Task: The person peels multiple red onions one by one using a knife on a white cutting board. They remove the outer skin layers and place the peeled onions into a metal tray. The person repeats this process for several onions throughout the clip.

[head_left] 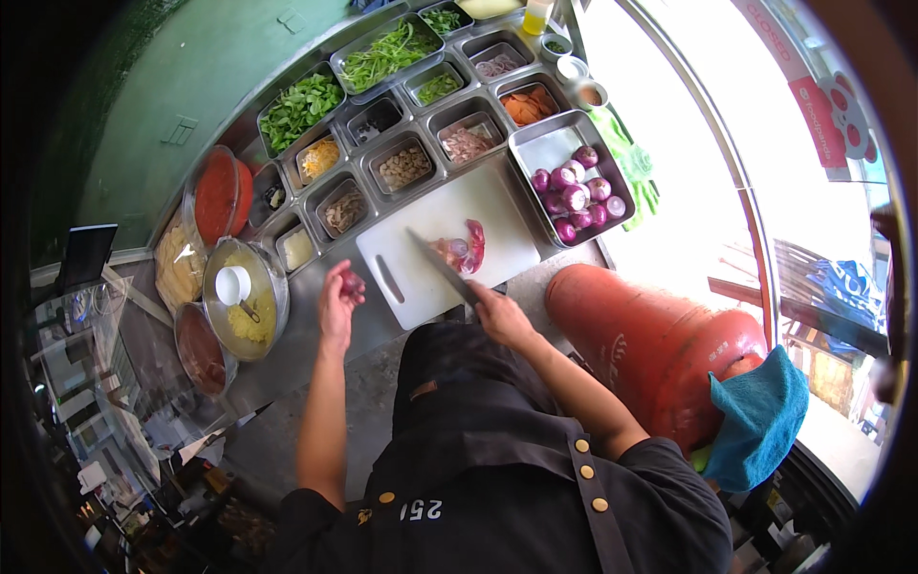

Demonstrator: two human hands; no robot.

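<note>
My right hand [502, 316] is wrapped round the handle of a kitchen knife [442, 268]. Its blade slants across a white cutting board [382, 234], pointing to the far left. Beside the blade lie pieces of red onion [457, 251] and a curl of purple onion skin [475, 239]. My left hand [337, 304] hovers off the board's left edge with fingers curled. Something small and purplish-red shows at its fingertips, too hidden to name. A metal tray [521, 153] with several red onions [579, 199], some peeled, overlaps the board's far right corner.
Metal pans with greens [387, 55], sliced carrot [528, 105] and chopped meat [467, 143] line the counter's back. At left stand a steel bowl [277, 287] of yellow food and a red tub [222, 196]. A red gas cylinder [641, 335] with a teal cloth [760, 421] lies right.
</note>
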